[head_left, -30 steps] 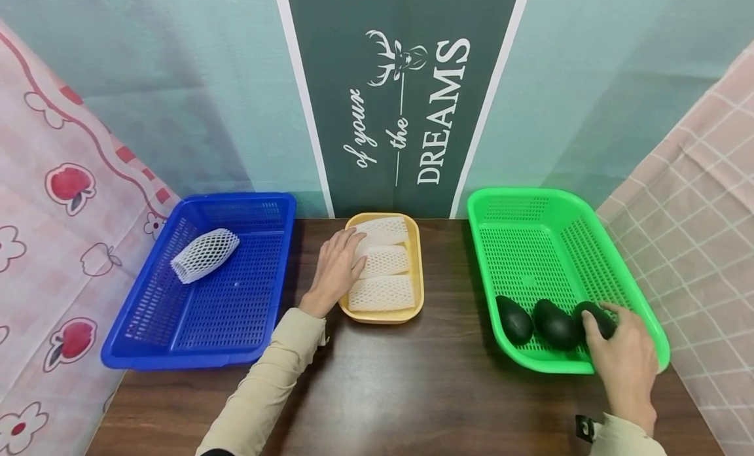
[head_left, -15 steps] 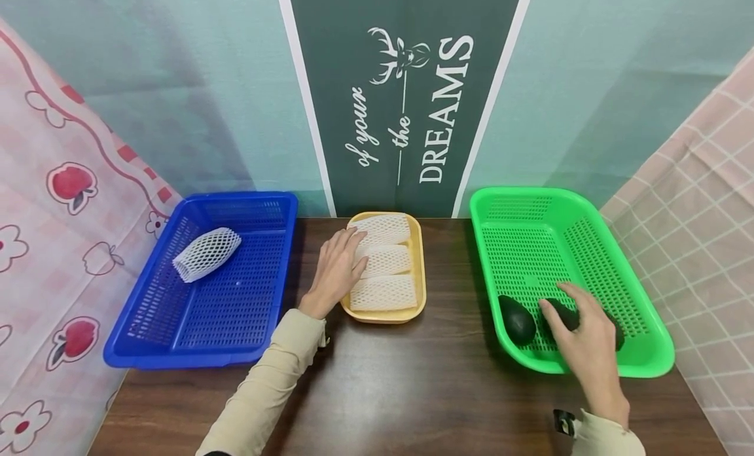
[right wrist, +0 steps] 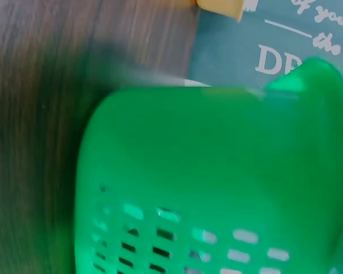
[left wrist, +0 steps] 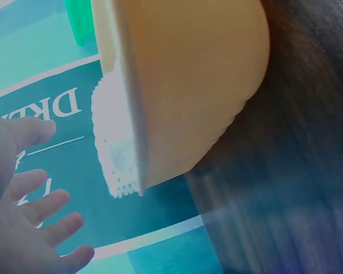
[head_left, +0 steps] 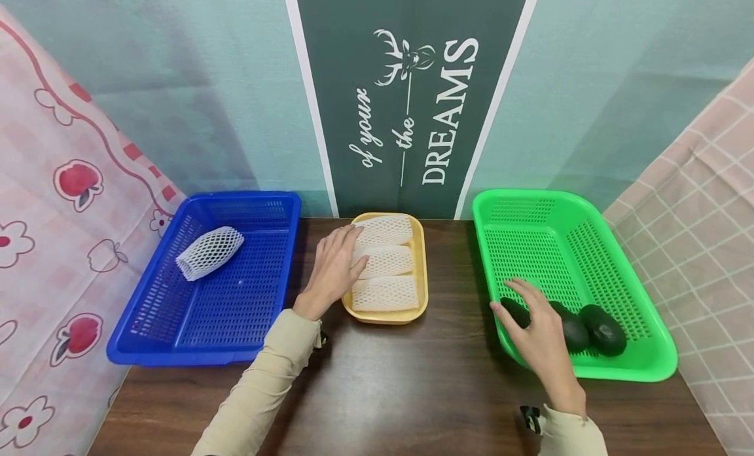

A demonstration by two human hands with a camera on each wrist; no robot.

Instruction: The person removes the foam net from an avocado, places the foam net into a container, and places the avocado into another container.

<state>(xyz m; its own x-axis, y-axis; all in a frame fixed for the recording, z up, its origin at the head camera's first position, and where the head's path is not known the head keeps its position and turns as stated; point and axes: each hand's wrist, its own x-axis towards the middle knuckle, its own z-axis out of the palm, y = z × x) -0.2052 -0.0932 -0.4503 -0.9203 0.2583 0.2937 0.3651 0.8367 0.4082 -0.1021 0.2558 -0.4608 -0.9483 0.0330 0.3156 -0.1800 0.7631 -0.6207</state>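
Three dark avocados lie in a row at the near end of the green basket (head_left: 530,364). Over the left avocado (head_left: 516,311) is my right hand (head_left: 542,335), thumb and fingers spread apart and partly covering it. The middle avocado (head_left: 574,330) and the right avocado (head_left: 603,330) show just beyond that hand. My left hand (head_left: 331,266) lies with relaxed fingers at the left rim of the yellow tray (head_left: 423,273), fingertips at the white foam net sleeves (head_left: 385,292) inside. The left wrist view shows the left hand's fingers (left wrist: 48,208) spread beside the tray.
A blue basket (head_left: 235,318) stands at the left with one white foam net sleeve (head_left: 210,253) in it. Printed cloths hang behind and on both sides of the brown wooden table (head_left: 400,377). The green basket's wall (right wrist: 206,148) fills much of the right wrist view.
My right hand has moved left, from the right avocado across the middle one to the left one. The right avocado is now uncovered. My left hand has stayed at the tray.
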